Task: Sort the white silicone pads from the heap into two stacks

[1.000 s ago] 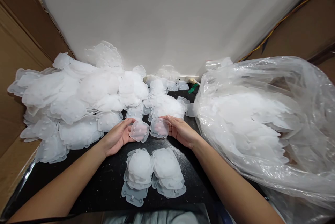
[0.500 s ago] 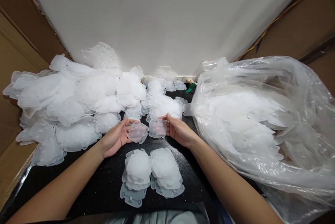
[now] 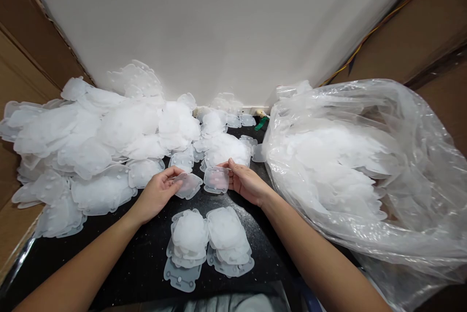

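Note:
My left hand (image 3: 159, 192) pinches a translucent plastic sheet (image 3: 190, 186) by its left edge, thumb on top. A second translucent plastic sheet (image 3: 216, 180), squarish with rounded corners, is gripped at its right side by my right hand (image 3: 243, 180). The two sheets are held side by side with a small gap, above the black table. Nearer to me lie two stacks of such sheets, a left stack (image 3: 188, 236) and a right stack (image 3: 228, 235). Just beyond my hands is another pile of sheets (image 3: 228, 149).
A large heap of sheets (image 3: 83, 141) covers the left of the black table (image 3: 142, 263). On the right, a clear plastic bag (image 3: 412, 107) holds many more. Behind stands a pale wall (image 3: 226, 29), with cardboard (image 3: 29, 59) at the left. A green strip (image 3: 261, 123) lies near the wall.
My left thumb has come over onto its sheet, and that sheet has tilted and drawn slightly apart from the right one. The right hand keeps its hold. The view has shifted slightly.

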A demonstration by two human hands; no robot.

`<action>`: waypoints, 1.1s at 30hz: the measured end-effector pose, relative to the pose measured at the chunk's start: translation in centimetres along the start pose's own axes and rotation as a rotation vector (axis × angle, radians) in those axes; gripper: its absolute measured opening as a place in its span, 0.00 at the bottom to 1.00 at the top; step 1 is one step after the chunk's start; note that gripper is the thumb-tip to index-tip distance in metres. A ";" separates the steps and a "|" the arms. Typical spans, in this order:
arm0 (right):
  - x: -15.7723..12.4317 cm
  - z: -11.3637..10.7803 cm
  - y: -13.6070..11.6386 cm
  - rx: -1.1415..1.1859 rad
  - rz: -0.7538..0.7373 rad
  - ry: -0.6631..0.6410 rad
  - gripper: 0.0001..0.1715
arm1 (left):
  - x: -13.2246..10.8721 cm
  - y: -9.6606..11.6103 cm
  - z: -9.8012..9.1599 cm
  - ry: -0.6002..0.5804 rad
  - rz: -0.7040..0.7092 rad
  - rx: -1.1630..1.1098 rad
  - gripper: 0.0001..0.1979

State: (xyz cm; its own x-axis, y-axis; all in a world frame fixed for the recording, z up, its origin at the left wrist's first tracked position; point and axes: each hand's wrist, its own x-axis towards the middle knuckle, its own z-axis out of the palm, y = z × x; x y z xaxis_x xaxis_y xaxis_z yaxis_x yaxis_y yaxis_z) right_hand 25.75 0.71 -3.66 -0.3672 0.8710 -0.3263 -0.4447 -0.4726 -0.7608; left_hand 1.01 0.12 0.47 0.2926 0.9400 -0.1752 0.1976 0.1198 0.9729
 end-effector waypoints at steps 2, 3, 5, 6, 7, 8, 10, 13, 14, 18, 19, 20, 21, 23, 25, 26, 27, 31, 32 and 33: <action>-0.1 0.0 0.0 -0.015 -0.009 -0.011 0.18 | -0.2 0.3 -0.1 0.040 0.130 0.112 0.08; -0.1 0.0 -0.1 -0.025 -0.011 -0.015 0.18 | -0.3 0.4 -0.2 0.064 0.188 0.167 0.07; -0.2 0.1 -0.2 -0.047 -0.009 -0.017 0.18 | -0.5 0.6 -0.5 0.117 0.268 0.269 0.07; -0.2 0.1 -0.2 -0.056 -0.005 -0.014 0.17 | -0.5 0.7 -0.6 0.137 0.285 0.304 0.07; -0.2 0.1 -0.2 -0.064 0.001 -0.009 0.17 | -0.6 0.8 -0.7 0.151 0.291 0.323 0.08; -0.3 0.0 -0.2 -0.069 0.005 -0.003 0.17 | -0.6 0.8 -0.8 0.160 0.291 0.331 0.10; -0.2 -0.1 -0.1 -0.077 0.000 0.001 0.18 | -0.7 0.9 -1.0 0.181 0.293 0.354 0.11; 0.0 -0.2 0.2 -0.091 -0.019 -0.005 0.20 | -0.8 1.0 -1.0 0.218 0.291 0.416 0.12; 0.0 -0.2 0.3 -0.096 -0.021 -0.008 0.20 | -0.9 1.1 -1.0 0.212 0.275 0.411 0.12; -0.3 0.1 0.1 -0.127 -0.035 -0.025 0.19 | -0.9 1.3 -0.9 0.148 0.200 0.288 0.09; -0.6 0.3 -0.1 -0.152 -0.061 -0.037 0.17 | -0.9 1.2 -0.8 0.132 0.189 0.252 0.08; -0.9 0.5 -0.3 -0.190 -0.094 -0.057 0.15 | -0.8 1.1 -0.8 0.113 0.176 0.209 0.07; -1.1 0.7 -0.5 -0.235 -0.134 -0.078 0.13 | -0.7 0.9 -0.7 0.088 0.159 0.159 0.06; -1.6 0.9 -0.8 -0.333 -0.200 -0.115 0.10 | -0.5 0.5 -0.5 0.054 0.116 0.053 0.07; -1.8 0.9 -0.9 -0.417 -0.226 -0.129 0.12 | -0.2 0.1 -0.4 0.057 0.067 -0.030 0.09; -1.8 0.8 -0.8 -0.449 -0.224 -0.127 0.13 | -0.1 -0.1 -0.3 0.067 0.042 -0.061 0.11; -1.7 0.7 -0.7 -0.472 -0.217 -0.123 0.13 | 0.0 -0.2 -0.2 0.080 0.022 -0.090 0.12; -1.3 0.5 -0.4 -0.475 -0.191 -0.093 0.05 | 0.0 -0.2 -0.2 0.108 -0.018 -0.134 0.16; -1.2 0.5 -0.4 -0.459 -0.183 -0.079 0.08 | 0.0 -0.2 -0.3 0.109 -0.019 -0.119 0.17; -1.2 0.5 -0.4 -0.441 -0.173 -0.062 0.12 | 0.0 -0.2 -0.3 0.105 -0.020 -0.097 0.18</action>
State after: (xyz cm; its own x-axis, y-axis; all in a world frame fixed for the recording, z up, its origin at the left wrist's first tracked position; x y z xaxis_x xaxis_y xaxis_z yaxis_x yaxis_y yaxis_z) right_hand 25.97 -0.21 -2.65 -0.3727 0.9157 -0.1502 -0.1196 -0.2079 -0.9708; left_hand 0.68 0.19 0.34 0.1888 0.9648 -0.1829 0.1095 0.1644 0.9803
